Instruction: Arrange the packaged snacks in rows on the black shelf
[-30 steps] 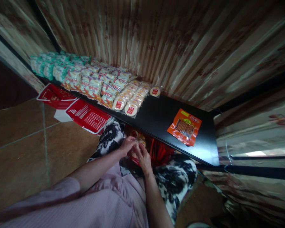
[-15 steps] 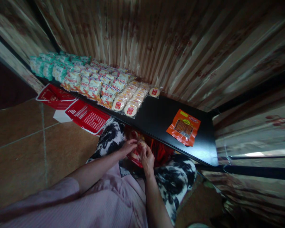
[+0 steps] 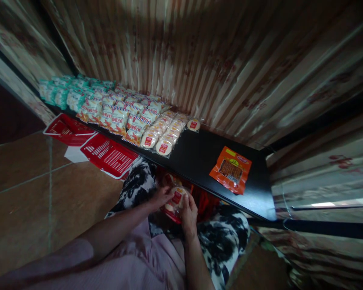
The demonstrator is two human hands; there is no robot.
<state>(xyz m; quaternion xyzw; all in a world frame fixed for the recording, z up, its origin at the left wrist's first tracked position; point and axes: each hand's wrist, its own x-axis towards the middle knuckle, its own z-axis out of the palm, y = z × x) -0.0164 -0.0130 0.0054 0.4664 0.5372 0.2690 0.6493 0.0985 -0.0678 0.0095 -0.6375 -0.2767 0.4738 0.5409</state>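
A round, pale cracker in clear wrapping with a red label [image 3: 178,195] is held over a red basket between my knees. My right hand [image 3: 188,210] pinches its right edge with thumb and fingers. At its left edge, my left hand [image 3: 162,198] grips the wrapping with closed fingers. More wrapped rounds show partly in the basket below. On the black shelf [image 3: 193,155] just beyond my hands, matching wrapped crackers [image 3: 163,146] lie overlapped in two rows. A single wrapped cracker [image 3: 193,124] lies beside them at the back.
White and orange snack bags [image 3: 113,117] and green-ended packets [image 3: 76,99] stand in rows along the shelf's left half. An orange packet [image 3: 232,169] lies toward its right end. Red baskets [image 3: 109,155] are on the tiled floor at left. A pleated curtain [image 3: 199,52] hangs behind.
The cracker between my hands has turned so its red label faces up toward me. Both hands stay at it, lowered slightly in view. The whole view has shifted a little.
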